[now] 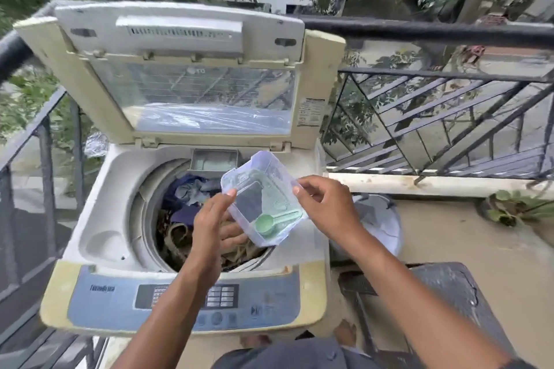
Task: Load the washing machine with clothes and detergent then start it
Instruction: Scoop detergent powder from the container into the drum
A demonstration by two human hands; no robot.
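A top-loading washer (99, 198) stands on a balcony with its lid (186, 75) raised upright against the black railing (434, 31), the lid's clear window facing the camera. The drum (144, 207) is open and holds clothes (192, 189): blue and grey pieces toward the back, brown and patterned ones toward the front. A small detergent tray (214, 159) sits at the back rim of the opening. Over the right side of the drum, both hands hold a clear plastic tub (269, 177), tilted so its open mouth faces the camera. The left hand (212, 225) is at the tub's lower left, thumb on the near wall and fingers (232, 234) curled under it, gripping. The right hand (323, 204) pinches the tub's right rim between thumb and curled fingers. Inside the tub, a green scoop (265, 223) lies against the lower wall, bowl to the left and handle running right; a pale green film coats the inside, and whether loose powder remains cannot be told. The washer's blue control panel (186, 296) runs across the front edge, with a dark display and rows of buttons partly hidden by the left forearm. Right of the washer, on the balcony floor (449, 234), a pale bucket (380, 225) stands just beside the machine, behind the right wrist. Nearer the camera sits a dark, worn stool (443, 287). A potted plant (515, 207) rests by the low ledge under the railing, with trees and buildings beyond.
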